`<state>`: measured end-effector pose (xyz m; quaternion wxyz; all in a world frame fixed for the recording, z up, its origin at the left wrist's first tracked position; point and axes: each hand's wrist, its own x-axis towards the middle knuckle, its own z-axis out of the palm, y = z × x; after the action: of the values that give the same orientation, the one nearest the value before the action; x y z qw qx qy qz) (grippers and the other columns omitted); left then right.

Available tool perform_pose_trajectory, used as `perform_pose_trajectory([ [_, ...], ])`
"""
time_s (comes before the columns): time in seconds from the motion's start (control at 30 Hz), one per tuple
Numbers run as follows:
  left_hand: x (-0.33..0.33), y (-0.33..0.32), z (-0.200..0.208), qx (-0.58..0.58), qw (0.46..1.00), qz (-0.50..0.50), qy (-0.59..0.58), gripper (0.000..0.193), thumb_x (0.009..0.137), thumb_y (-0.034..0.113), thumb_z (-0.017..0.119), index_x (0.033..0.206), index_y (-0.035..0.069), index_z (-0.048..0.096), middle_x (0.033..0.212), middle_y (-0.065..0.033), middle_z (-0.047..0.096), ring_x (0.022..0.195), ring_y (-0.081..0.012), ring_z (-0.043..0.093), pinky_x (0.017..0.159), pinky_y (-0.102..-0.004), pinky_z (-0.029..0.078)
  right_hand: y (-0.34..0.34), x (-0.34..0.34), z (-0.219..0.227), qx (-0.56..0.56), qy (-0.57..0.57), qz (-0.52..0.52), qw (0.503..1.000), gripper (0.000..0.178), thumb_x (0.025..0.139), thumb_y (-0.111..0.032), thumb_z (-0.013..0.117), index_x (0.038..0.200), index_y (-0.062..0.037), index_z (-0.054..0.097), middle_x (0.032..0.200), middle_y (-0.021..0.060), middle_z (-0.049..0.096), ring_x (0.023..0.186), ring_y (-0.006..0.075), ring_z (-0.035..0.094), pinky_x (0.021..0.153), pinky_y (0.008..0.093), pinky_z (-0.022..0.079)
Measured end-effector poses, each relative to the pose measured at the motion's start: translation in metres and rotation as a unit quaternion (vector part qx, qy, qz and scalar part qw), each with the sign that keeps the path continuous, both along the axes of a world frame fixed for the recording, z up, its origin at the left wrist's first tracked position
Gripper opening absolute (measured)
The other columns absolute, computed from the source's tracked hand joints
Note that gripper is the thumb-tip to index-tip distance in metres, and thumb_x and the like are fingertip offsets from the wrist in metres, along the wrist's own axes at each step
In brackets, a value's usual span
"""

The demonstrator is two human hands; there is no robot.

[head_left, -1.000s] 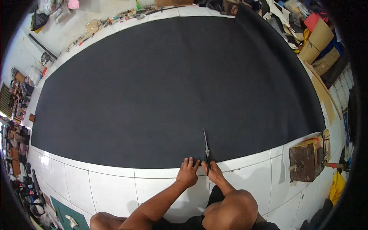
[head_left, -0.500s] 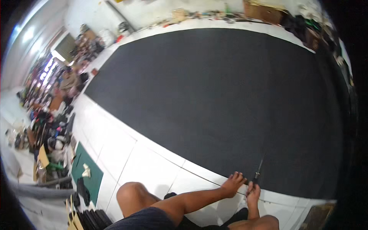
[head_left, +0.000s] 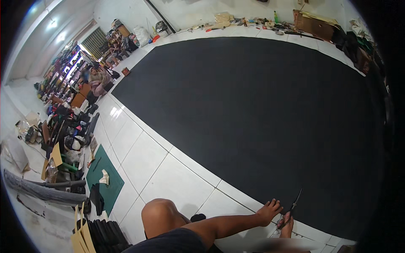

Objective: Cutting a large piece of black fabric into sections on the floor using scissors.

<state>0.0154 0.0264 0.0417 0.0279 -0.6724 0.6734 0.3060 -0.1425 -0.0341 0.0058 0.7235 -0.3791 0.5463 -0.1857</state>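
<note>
Right hand (head_left: pixel 287 222), lower right of frame, closed round handles of black-handled scissors (head_left: pixel 297 201); blades point up over the edge of a black sheet (head_left: pixel 253 126). Whether blades are apart: can't tell. Left hand (head_left: pixel 268 213) just beside, palm down at the sheet's near edge, fingers slightly spread, gripping nothing visible. Sheet lies spread across centre and right of frame on white tiled floor (head_left: pixel 181 181). Progress, judged: no slit readable by the blades, nearly all the sheet looks whole, so little or nothing cut. Green mat (head_left: pixel 110 194) lower left. Seated person (head_left: pixel 99 80) upper left; cardboard box (head_left: pixel 314 26) upper right. No brands, labels or writing legible.
</note>
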Motion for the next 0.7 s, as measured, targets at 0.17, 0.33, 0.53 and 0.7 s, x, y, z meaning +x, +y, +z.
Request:
perform_pose_trajectory([
  [0.17,0.002,0.000,-0.008,-0.023,0.999,-0.004,-0.022,0.075,0.081,0.019,0.060,0.147,0.004,0.028,0.148,-0.0256,0.025,0.138,-0.0436,0.025,0.111,-0.0482,0.028,0.001,0.006,0.003,-0.021,0.003,-0.001,1.000,0.035,0.096,-0.044,0.054,0.091,-0.0099,0.047,0.062,-0.0011,0.044,0.052,0.0080,0.046,0.044,0.0223,0.038],
  [0.33,0.007,-0.001,0.001,-0.023,0.999,0.011,-0.020,0.070,0.082,0.014,0.056,0.146,0.005,0.030,0.148,-0.0239,0.026,0.138,-0.0427,0.025,0.111,-0.0494,0.028,0.003,0.012,0.018,-0.046,-0.034,-0.001,0.998,0.036,0.096,-0.045,0.054,0.088,-0.0103,0.050,0.061,-0.0020,0.042,0.050,0.0080,0.042,0.045,0.0235,0.037],
  [0.53,0.004,0.007,-0.004,-0.025,0.999,0.005,-0.020,0.074,0.081,0.014,0.057,0.148,0.006,0.026,0.149,-0.0248,0.025,0.138,-0.0433,0.025,0.111,-0.0495,0.027,0.004,0.011,0.013,-0.019,-0.001,0.000,1.000,0.038,0.096,-0.046,0.053,0.088,-0.0090,0.049,0.061,-0.0005,0.046,0.051,0.0088,0.047,0.045,0.0233,0.039],
  [0.7,-0.003,0.001,0.003,-0.036,0.999,-0.025,-0.016,0.075,0.079,0.014,0.059,0.146,0.005,0.029,0.146,-0.0275,0.028,0.135,-0.0455,0.028,0.109,-0.0500,0.030,-0.014,0.005,0.007,-0.059,-0.053,-0.003,0.997,0.044,0.093,-0.055,0.052,0.089,-0.0110,0.050,0.062,-0.0007,0.046,0.052,0.0102,0.046,0.047,0.0252,0.039],
])
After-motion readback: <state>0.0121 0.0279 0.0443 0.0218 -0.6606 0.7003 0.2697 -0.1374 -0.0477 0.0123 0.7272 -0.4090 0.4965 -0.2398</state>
